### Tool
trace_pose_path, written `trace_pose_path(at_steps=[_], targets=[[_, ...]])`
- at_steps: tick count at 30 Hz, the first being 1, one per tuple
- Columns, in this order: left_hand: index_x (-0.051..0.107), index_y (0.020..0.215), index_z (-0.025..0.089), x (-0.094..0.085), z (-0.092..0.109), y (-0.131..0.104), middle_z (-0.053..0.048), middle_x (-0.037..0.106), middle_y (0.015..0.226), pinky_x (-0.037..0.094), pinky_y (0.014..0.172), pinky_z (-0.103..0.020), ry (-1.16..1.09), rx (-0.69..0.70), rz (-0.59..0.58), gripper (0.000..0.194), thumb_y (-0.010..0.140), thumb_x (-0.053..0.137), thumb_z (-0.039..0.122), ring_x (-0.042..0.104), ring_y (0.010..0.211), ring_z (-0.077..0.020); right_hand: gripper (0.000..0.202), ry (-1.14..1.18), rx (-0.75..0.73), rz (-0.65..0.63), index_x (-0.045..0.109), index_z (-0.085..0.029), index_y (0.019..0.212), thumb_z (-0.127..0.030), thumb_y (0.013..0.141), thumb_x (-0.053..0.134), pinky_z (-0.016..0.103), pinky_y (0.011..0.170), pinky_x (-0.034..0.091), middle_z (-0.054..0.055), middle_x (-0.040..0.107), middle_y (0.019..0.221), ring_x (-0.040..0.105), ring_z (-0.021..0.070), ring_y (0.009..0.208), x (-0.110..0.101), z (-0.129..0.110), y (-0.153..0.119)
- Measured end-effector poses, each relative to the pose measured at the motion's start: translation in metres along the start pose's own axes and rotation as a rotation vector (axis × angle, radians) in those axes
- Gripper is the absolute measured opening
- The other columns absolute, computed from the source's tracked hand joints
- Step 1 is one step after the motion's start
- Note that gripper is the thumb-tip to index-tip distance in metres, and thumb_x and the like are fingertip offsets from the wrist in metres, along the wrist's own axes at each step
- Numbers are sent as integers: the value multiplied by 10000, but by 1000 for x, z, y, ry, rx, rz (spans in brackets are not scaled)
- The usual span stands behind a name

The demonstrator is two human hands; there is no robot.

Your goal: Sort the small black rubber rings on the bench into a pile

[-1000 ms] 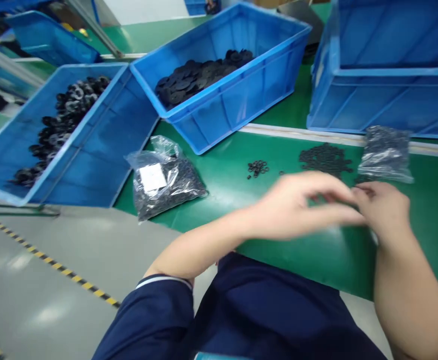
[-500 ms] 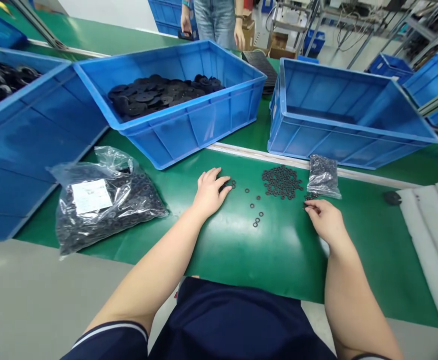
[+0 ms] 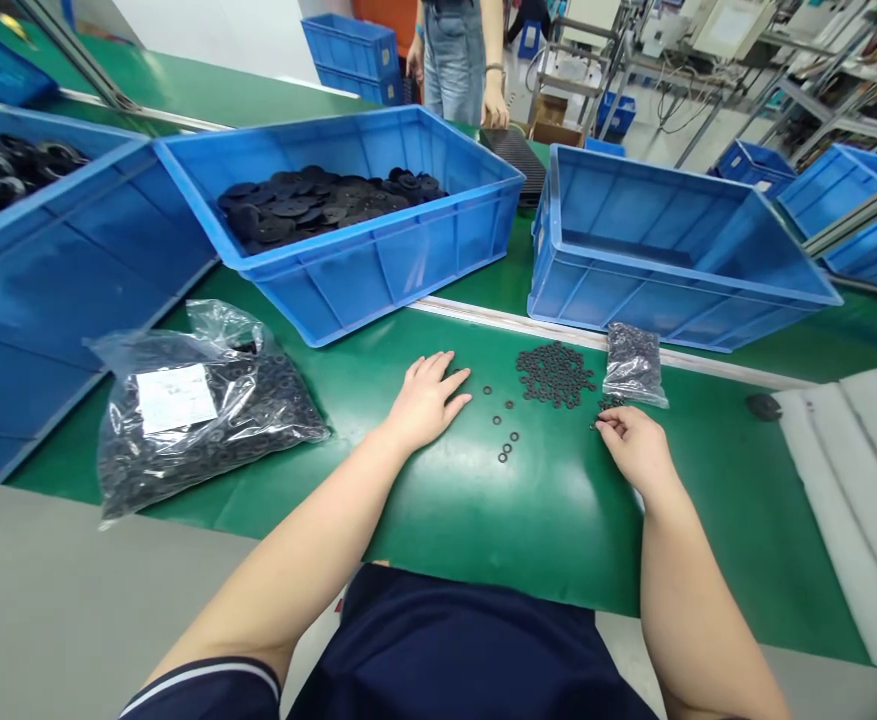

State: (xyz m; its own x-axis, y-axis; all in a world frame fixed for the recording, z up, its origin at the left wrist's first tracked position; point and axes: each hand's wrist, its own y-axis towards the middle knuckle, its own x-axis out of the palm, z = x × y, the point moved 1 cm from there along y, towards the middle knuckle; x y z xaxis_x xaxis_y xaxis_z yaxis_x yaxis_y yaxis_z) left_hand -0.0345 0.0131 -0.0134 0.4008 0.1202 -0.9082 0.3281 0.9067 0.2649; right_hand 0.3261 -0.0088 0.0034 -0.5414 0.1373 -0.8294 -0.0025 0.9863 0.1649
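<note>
My left hand lies palm down on the green table with its fingers spread, left of several loose black rings. Whatever is under its fingers is hidden. A pile of small black rings sits between my two hands. My right hand has thumb and fingers pinched together beside a little cluster of small dark parts. What the pinch holds is too small to name. Just behind it, a small clear bag of dark parts leans by the white strip.
A large clear bag of black parts lies at left. A blue bin with black discs and another blue bin stand behind. White foam sheets and a black disc are at right. A person stands across the table.
The rings by my left fingertips are now out of sight under or behind the hand. My right hand stays pinched by the cluster. The person opposite has shifted right, and the view has tilted slightly.
</note>
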Motion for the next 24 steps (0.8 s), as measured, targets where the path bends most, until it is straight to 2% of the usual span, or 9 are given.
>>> trace_pose_path(at_steps=[2,5,8,11,14,19,24], targets=[[633,1319,177,1,-1,-1,-187,471,1496,309,1175,-574,13,-11,10,423,987,508,407,405,1417,-344,211,26,22,28,692,-184,833,-364,796,587,361,732,509,49,656,775,594,180,666,1,-7,-2],[606,1341,155,1,-3,-1,-197,467,1496,322,1168,-565,16,-7,17,441,988,503,398,412,1409,-341,211,135,-20,36,695,-191,869,-378,829,605,337,700,510,42,653,774,589,172,662,12,-34,-9],[572,1373,151,1,-3,-2,-189,459,1507,314,1174,-554,3,-2,25,469,981,517,401,412,1410,-330,169,268,-163,-99,692,-203,872,-347,867,603,309,683,517,46,656,806,607,168,691,35,-68,-19],[588,1350,158,1,-4,-2,-172,478,1497,312,1178,-540,-28,-18,34,463,973,531,421,416,1407,-319,138,267,-280,-205,694,-212,881,-291,896,582,308,701,517,44,655,818,615,171,719,53,-90,-24],[599,1335,159,1,-5,-2,-166,489,1488,316,1178,-531,-44,-24,42,463,966,544,433,419,1404,-317,143,188,-329,-227,703,-217,892,-250,909,565,310,702,503,39,655,815,612,176,737,58,-94,-22],[612,1320,172,0,-5,-2,-168,496,1483,316,1177,-542,-80,-22,49,451,952,565,429,427,1399,-320,203,53,-404,-232,721,-226,921,-207,946,520,314,763,515,44,682,875,636,185,815,56,-95,-18],[617,1312,171,0,-6,-2,-165,504,1476,321,1176,-537,-80,-24,64,448,948,575,429,434,1392,-319,308,-430,-589,-206,742,-172,1027,-129,969,442,356,728,469,114,677,905,571,231,830,59,-109,-37]])
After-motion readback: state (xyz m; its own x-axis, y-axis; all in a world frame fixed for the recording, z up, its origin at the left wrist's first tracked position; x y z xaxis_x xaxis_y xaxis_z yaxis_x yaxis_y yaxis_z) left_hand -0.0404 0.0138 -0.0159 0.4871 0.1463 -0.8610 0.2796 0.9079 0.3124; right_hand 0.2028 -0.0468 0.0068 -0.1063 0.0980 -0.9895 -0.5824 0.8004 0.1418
